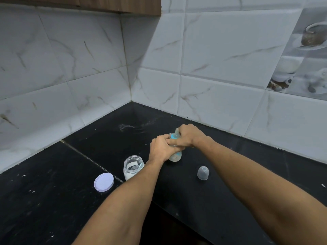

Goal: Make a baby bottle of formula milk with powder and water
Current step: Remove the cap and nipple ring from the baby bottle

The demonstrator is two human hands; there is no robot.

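A clear baby bottle [175,156] with a blue collar and a teat stands on the black counter [230,174]. My left hand [160,149] grips the bottle's body. My right hand [187,136] grips the blue collar and teat at the top, and its fingers overlap my left hand. Most of the bottle is hidden by the two hands. An open glass jar [132,167] with white powder at its bottom stands just left of my left forearm. Its white lid [103,182] lies flat on the counter further left. The bottle's clear dome cap [203,172] sits on the counter under my right forearm.
Marble-look tiled walls [212,59] meet in a corner behind the counter. A smear of white powder [131,127] marks the counter near that corner. A wooden cabinet edge [106,6] hangs at the top left. The counter's front edge drops off below my arms.
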